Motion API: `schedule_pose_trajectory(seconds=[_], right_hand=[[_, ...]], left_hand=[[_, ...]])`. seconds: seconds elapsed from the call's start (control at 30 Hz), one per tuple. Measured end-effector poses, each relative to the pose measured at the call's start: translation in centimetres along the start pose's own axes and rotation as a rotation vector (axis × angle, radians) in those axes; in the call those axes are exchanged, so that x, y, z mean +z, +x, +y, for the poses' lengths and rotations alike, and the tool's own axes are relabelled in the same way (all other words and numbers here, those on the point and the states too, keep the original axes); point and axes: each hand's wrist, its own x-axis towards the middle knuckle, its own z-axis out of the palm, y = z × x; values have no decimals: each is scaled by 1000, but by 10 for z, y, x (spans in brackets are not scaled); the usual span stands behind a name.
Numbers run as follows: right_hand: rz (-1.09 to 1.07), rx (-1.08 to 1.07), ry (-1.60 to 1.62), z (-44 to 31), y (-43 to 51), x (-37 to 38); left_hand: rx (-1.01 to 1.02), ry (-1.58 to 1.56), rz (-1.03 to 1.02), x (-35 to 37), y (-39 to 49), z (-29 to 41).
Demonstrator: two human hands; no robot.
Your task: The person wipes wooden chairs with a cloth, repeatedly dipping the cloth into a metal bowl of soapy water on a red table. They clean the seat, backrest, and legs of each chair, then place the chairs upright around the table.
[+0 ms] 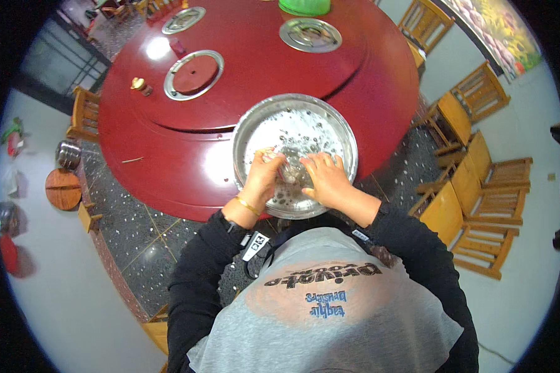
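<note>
A round stainless steel basin (pixel 295 99) stands at the near edge of a red round table, holding water with dark specks or bubbles across its surface. My left hand (pixel 264 175) reaches into its left side, fingers curled around a clear, glass-like item (pixel 288 172). A gold bangle (pixel 247 205) circles that wrist. On the other side of the clear item, my right hand (pixel 324 177) has its fingers bent towards it and its thumb lower down. Whether the right fingers grip the item is hard to tell. Part of the item is hidden by my hands and the water.
The red table (pixel 186 161) carries a raised turntable (pixel 256 70) with metal-rimmed inserts (pixel 311 35) and a green container (pixel 304 5). A small jar-like object (pixel 142 86) and a thin stick (pixel 132 160) lie left. Wooden chairs (pixel 455 114) line the right wall.
</note>
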Motion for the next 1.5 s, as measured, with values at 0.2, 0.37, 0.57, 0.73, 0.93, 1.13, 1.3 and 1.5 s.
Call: schedule_pose_trajectory(seconds=[0.2,0.37,0.57,0.73,0.93,1.13,1.3,1.5], right_hand=[[-222,238,1065,16,-22,4],[-99,148,1373,40,-42,-18],[45,165,1682,135,-101,-59],[39,248,1755,238,-169,-83],[251,389,1659,337,-239,-102],[556,566,1049,396,-280,-119],[778,687,346,452,-303,-132],[1088,1029,218,546,-305,-135]], left_hand=[[-158,-30,-111,20,-25,0],[-125,52,-227,82,-44,6],[-195,265,-427,181,-40,-19],[-296,293,-649,294,-16,-74],[-261,436,-879,422,17,-133],[155,1088,-1294,520,59,-177],[648,1409,-1531,588,97,-219],[-90,946,-1642,688,157,-272]])
